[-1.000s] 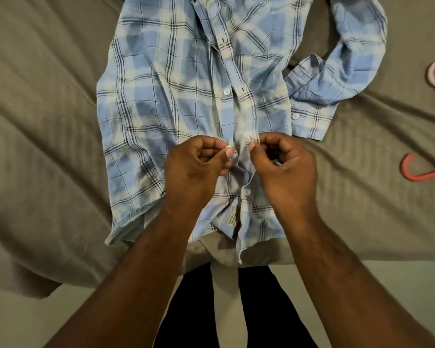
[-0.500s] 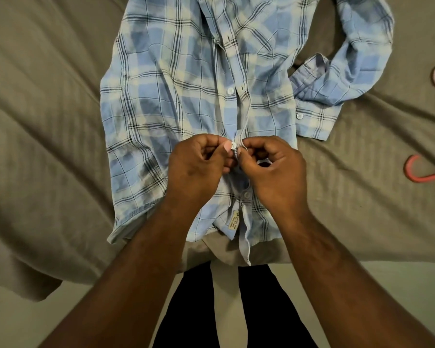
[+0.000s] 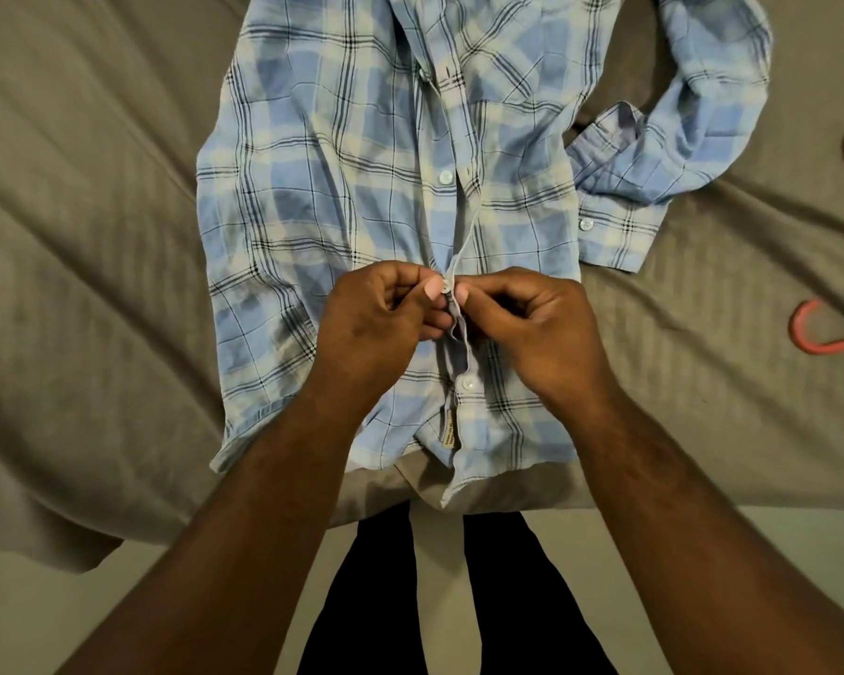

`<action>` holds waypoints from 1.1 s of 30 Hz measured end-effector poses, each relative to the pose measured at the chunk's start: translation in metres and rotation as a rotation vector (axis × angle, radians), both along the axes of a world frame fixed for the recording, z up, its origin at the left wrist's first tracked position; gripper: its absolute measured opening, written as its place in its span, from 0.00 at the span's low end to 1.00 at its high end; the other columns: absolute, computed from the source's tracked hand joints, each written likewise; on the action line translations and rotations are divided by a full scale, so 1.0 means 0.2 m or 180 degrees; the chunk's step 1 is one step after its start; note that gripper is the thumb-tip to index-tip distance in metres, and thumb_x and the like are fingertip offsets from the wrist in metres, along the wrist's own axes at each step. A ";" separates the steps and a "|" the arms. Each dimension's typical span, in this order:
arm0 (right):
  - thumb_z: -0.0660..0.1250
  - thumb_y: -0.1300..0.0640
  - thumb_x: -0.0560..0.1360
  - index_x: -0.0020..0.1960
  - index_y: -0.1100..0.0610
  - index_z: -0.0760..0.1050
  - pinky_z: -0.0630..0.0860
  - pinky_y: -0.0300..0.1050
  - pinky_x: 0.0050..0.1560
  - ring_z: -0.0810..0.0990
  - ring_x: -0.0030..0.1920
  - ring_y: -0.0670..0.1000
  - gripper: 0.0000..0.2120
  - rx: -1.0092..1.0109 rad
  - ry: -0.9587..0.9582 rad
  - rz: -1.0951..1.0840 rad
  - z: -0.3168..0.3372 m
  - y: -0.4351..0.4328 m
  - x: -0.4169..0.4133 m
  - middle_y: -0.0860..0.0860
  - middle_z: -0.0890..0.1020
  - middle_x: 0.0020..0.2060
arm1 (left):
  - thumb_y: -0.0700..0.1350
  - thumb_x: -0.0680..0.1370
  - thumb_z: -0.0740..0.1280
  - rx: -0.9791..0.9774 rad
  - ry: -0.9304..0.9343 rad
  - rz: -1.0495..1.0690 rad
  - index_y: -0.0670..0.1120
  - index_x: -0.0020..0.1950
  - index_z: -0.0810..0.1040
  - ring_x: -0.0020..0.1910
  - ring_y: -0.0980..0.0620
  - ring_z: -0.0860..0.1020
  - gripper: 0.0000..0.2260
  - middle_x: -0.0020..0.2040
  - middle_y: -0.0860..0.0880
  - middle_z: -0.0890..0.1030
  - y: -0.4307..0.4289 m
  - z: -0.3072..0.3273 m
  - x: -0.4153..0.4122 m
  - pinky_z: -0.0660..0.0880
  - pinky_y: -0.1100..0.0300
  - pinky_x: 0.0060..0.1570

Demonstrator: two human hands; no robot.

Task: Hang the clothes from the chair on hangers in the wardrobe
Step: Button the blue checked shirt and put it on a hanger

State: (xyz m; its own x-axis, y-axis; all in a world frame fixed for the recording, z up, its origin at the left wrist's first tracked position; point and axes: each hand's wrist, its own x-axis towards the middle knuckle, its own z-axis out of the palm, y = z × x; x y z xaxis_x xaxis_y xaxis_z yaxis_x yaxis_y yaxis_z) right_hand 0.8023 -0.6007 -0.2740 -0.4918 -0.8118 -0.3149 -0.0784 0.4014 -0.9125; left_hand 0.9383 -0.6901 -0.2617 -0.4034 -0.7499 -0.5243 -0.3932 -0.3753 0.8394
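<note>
Fingers (image 3: 433,288) of my left hand (image 3: 371,328) and right hand (image 3: 532,328) pinch the shirt (image 3: 342,153) at a button; hanger (image 3: 841,344) untouched, hanging undone.

The blue-and-cream plaid woven cotton shirt (image 3: 342,197) looks soft, matt and lightly creased, with small glossy plastic buttons (image 3: 445,176). Beneath it, the olive-brown ribbed cloth bedspread (image 3: 93,226) is matt. The red hanger hook (image 3: 819,333) at the bedspread's right edge is smooth plastic.

shirt (image 3: 342,197) collar cut off at top; red hanger (image 3: 829,344) cut off right; label (image 3: 450,428) unreadable.
</note>
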 end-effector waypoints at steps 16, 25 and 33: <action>0.75 0.58 0.74 0.47 0.55 0.84 0.79 0.36 0.39 0.82 0.37 0.46 0.03 -0.0037 0.0911 -0.0003 -0.08 -0.02 0.08 0.46 0.83 0.38 | 0.46 0.77 0.74 -0.0167 -0.0152 0.0159 0.48 0.50 0.86 0.41 0.54 0.86 0.04 0.41 0.50 0.87 0.03 -0.07 0.00 0.83 0.59 0.42; 0.77 0.58 0.73 0.50 0.54 0.83 0.79 0.35 0.44 0.83 0.43 0.45 0.06 -0.0030 0.0817 -0.0011 -0.09 -0.01 0.08 0.45 0.84 0.43 | 0.43 0.80 0.69 -0.0648 -0.0454 0.0123 0.51 0.46 0.82 0.36 0.58 0.84 0.05 0.37 0.54 0.84 0.04 -0.14 -0.01 0.83 0.57 0.39; 0.77 0.50 0.73 0.48 0.53 0.84 0.84 0.48 0.45 0.86 0.41 0.47 0.08 0.0231 0.0247 -0.0195 -0.10 -0.01 0.07 0.47 0.86 0.39 | 0.47 0.82 0.66 -0.1010 -0.0717 0.0038 0.54 0.47 0.81 0.42 0.59 0.81 0.06 0.40 0.57 0.83 0.07 -0.17 -0.03 0.80 0.55 0.46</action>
